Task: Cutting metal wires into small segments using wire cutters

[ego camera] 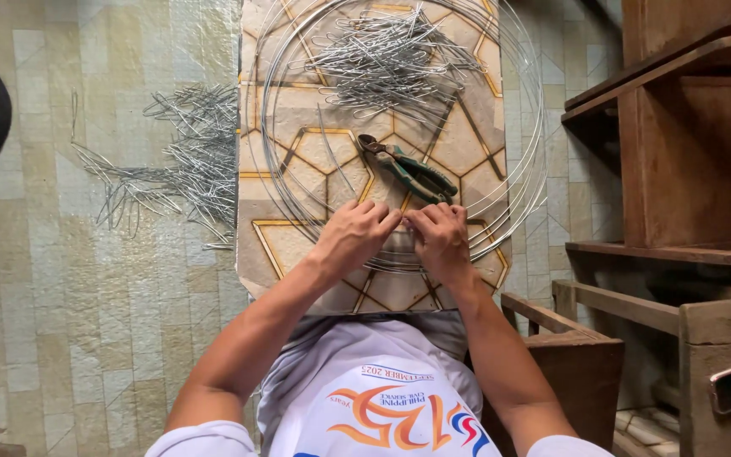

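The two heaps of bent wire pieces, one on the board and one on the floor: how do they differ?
The heap on the board lies inside the wire coil, compact, beyond the pliers. The heap on the floor is spread wider and looser, left of the board. Both are shiny, thin, silver wire, untouched by the hands.

Pliers (408, 169) lie on the board (289, 245) inside the wire coil (535, 178), bent wires (391, 59) behind them, another heap (179, 156) on the floor left
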